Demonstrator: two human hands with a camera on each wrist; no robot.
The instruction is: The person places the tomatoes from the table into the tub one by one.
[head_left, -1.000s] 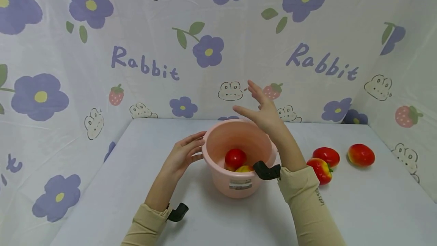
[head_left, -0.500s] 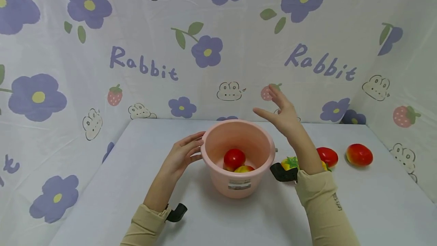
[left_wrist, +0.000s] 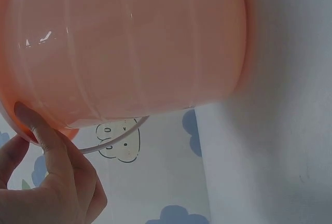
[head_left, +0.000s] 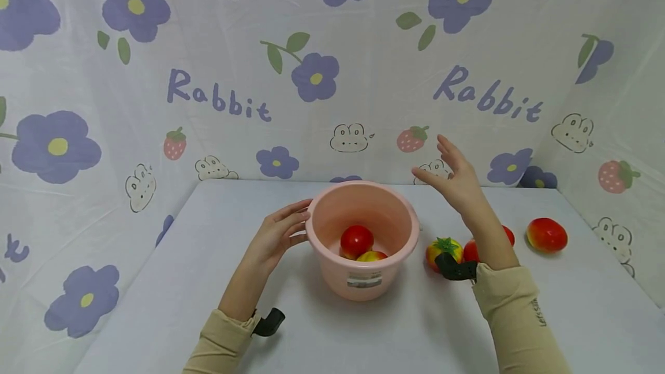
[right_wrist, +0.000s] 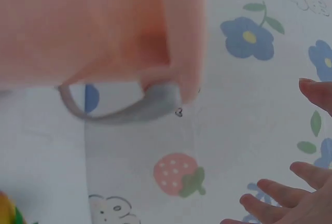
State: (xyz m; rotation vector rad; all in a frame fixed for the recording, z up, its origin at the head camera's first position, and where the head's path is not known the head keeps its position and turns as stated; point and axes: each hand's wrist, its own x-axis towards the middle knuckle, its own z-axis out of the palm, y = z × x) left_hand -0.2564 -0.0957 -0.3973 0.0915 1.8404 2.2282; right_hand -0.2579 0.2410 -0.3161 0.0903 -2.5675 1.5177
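Observation:
A pink plastic bucket (head_left: 337,281) stands on the table, with a red round fruit (head_left: 357,241) and a yellow-red fruit (head_left: 372,256) inside. My left hand (head_left: 277,238) is at its left side; the left wrist view shows the thumb and fingers (left_wrist: 44,136) pinching the rim. To the right of the bucket my right hand (head_left: 459,186) hovers in the air, fingers spread and holding nothing. Below that forearm lies a yellow-red tomato (head_left: 444,254) with a green leafy top, partly covered by the black wrist mount.
Partly behind the right forearm lie a red pepper (head_left: 471,251) and another red fruit (head_left: 510,236). Farther right is a red-yellow mango-like fruit (head_left: 547,235). The bucket's handle (right_wrist: 109,114) hangs at its back. A flower-printed cloth (head_left: 223,51) encloses the white table (head_left: 171,281).
My right hand has moved right, away from above the bucket, staying spread. The leafy-topped tomato has come into view beside the bucket. The left hand stays at the rim.

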